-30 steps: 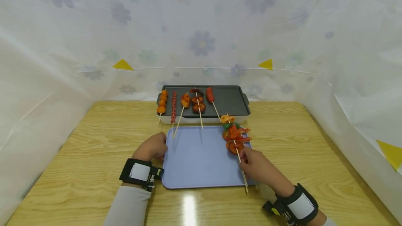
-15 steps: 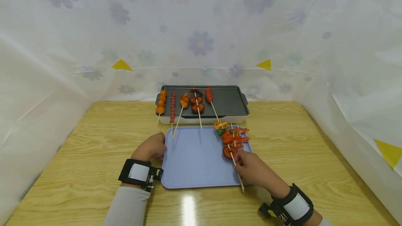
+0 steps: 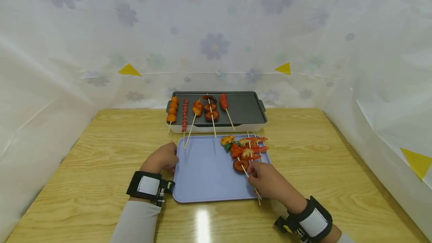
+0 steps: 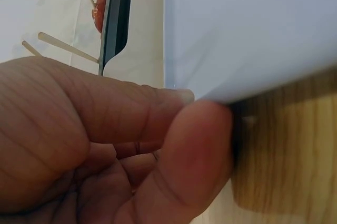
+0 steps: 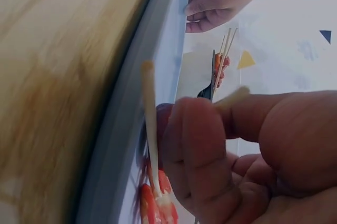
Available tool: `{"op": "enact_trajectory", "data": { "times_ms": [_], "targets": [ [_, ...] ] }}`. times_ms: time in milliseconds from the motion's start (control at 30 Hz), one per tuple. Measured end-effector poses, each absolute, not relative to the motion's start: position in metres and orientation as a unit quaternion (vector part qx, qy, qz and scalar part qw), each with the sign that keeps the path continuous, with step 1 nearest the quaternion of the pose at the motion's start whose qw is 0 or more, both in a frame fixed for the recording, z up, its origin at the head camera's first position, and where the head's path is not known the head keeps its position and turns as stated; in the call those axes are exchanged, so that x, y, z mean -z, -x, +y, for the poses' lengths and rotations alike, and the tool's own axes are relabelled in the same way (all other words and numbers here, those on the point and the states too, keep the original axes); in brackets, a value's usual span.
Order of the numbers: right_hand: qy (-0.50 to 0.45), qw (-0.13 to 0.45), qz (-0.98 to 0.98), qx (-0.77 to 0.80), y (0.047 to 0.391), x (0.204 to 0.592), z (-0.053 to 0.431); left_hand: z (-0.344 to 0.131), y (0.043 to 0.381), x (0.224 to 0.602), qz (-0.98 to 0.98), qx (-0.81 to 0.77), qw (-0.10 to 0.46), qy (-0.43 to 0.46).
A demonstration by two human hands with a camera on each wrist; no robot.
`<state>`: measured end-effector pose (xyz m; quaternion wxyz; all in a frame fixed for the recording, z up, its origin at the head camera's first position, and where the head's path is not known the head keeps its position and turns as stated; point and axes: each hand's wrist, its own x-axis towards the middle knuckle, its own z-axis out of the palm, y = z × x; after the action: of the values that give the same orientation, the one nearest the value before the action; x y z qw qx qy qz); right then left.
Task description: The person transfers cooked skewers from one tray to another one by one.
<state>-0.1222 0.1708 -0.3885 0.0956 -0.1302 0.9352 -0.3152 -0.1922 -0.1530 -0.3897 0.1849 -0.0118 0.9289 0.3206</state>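
My right hand (image 3: 266, 179) pinches the stick of a mixed skewer (image 3: 237, 151), threaded with a yellow piece, green pepper, a red-orange chunk and a round brown slice. It lies low over the right part of the lavender tray (image 3: 206, 175). Right beside it on the tray are shrimp skewers (image 3: 261, 148), partly hidden by it. In the right wrist view, thumb and finger (image 5: 202, 134) close on the stick. My left hand (image 3: 163, 158) grips the tray's left edge; in the left wrist view its thumb and index finger (image 4: 131, 108) meet at the tray's corner.
Behind the tray stands a dark griddle (image 3: 244, 108) with a white base. On it lie an orange ball skewer (image 3: 172, 111), a thin red skewer (image 3: 184, 115), a brownish-orange meat skewer (image 3: 197, 108), a brown slice skewer (image 3: 211, 114) and a sausage skewer (image 3: 224, 102). Several sticks overhang its front.
My right hand has moved left and lowered the mixed skewer toward the tray, its food end swinging left so the shrimp skewers show more. The left hand stays at the tray edge.
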Motion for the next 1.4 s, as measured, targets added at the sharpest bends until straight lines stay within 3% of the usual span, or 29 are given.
{"op": "enact_trajectory", "data": {
  "times_ms": [1067,1400],
  "targets": [
    [0.208,0.023,0.94,0.271,0.117,0.392,0.156,-0.154,0.194,0.392,0.929,-0.32,0.188,0.01],
    [0.244,-0.1,0.937,0.231,0.127,0.385,0.173,-0.154,0.194,0.393,0.928,-0.323,0.185,0.008]
  ]
}}
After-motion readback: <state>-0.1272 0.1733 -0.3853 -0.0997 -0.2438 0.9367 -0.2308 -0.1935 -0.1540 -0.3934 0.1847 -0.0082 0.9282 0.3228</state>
